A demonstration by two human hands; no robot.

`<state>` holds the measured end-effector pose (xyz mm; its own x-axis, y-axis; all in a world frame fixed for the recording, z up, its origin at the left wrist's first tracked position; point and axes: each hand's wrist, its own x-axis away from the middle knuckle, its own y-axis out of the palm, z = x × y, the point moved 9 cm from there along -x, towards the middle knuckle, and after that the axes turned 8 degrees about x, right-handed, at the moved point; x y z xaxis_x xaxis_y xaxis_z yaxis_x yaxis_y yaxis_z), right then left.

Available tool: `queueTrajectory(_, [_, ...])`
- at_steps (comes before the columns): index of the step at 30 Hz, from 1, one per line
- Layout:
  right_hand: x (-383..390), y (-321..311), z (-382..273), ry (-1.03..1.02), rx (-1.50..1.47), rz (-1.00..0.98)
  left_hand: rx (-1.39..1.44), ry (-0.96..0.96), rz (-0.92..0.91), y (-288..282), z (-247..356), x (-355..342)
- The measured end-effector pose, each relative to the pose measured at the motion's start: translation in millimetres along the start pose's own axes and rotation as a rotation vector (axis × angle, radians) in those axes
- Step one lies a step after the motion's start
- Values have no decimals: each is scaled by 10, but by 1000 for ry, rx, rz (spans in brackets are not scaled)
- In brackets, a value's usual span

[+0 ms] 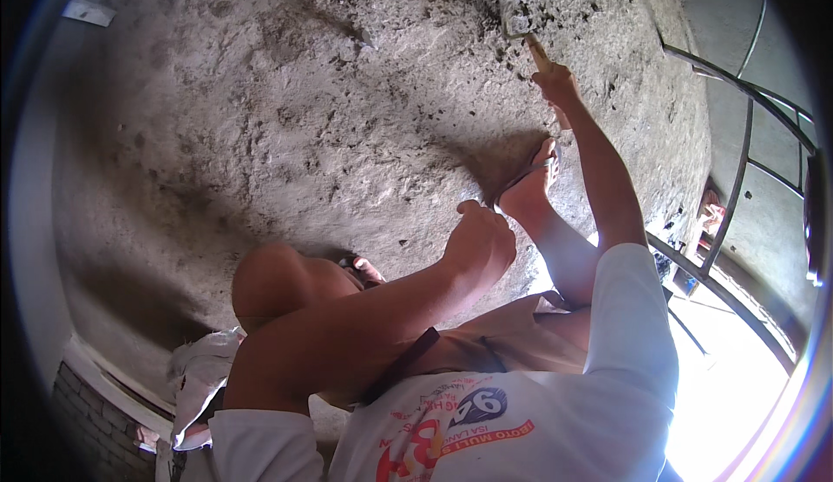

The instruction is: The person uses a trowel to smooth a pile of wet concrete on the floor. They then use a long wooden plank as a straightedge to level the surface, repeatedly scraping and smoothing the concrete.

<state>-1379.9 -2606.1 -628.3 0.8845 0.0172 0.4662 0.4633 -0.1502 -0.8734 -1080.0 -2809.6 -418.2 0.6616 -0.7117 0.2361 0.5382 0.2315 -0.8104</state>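
Observation:
My right hand (555,83) grips the wooden handle (535,48) of a hand tool, whose metal head (519,24) lies against the rough, pitted grey surface (373,118) at the upper middle. My left hand (482,239) is lower down, near my sandalled foot (529,178), with its fingers curled; what it holds, if anything, is hidden. My bent legs are below, and my other foot (364,269) shows partly behind my left knee.
A curved black metal railing (748,91) runs down the right side, with a bright opening below it. A crumpled pale sack (195,369) is at the lower left, beside a ledge and brickwork (87,404). A small pale strip (87,12) lies at the upper left.

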Motion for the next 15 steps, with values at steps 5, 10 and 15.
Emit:
queueTrajectory(5, [1352,481,-826,-441,384,-163,-33,-38,-119,-173,-151,-111])
queueTrajectory(10, [1784,1300,-607,-650,677,-701,-68,-18,-70,-86,-25,-361])
queueTrajectory(15, [732,669,64,-385,347,-382,-68,-26,-95,-103,37,-387])
